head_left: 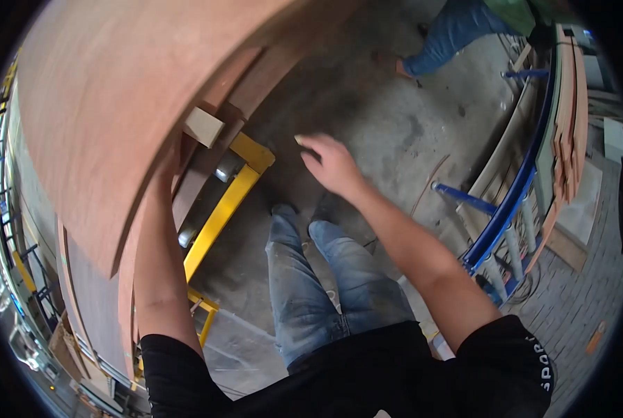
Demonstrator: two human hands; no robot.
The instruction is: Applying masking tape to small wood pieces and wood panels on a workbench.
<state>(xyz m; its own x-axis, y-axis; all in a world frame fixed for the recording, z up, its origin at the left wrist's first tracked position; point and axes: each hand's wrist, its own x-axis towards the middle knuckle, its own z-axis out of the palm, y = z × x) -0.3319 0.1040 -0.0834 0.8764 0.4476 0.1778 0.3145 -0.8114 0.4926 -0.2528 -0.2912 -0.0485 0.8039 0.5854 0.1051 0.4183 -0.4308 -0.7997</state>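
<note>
Grey concrete floor [395, 132] spreads under the person, stained and scuffed, with paving bricks at its right edge. A large reddish-brown plywood sheet [109, 104] fills the upper left of the view, bowed by the lens, lying on top of a stack of similar boards [207, 167]. The stack sits on a yellow steel frame [224, 209] with rollers, and a small pale wooden block [203, 127] pokes out at the stack's near edge.

The left hand [166, 171] reaches up under the sheet's near edge; its fingers are hidden by the wood, so whether it grips cannot be told. The right hand [332, 164] hovers over the floor just off the near corner of the yellow frame, fingers loosely spread and holding nothing, apart from the sheet.

Below, the person's legs in blue jeans [325, 279] stand on the concrete. At the right, a blue metal rack [510, 202] holds more boards on edge. Another person's jeans-clad leg [444, 38] shows at the top.
</note>
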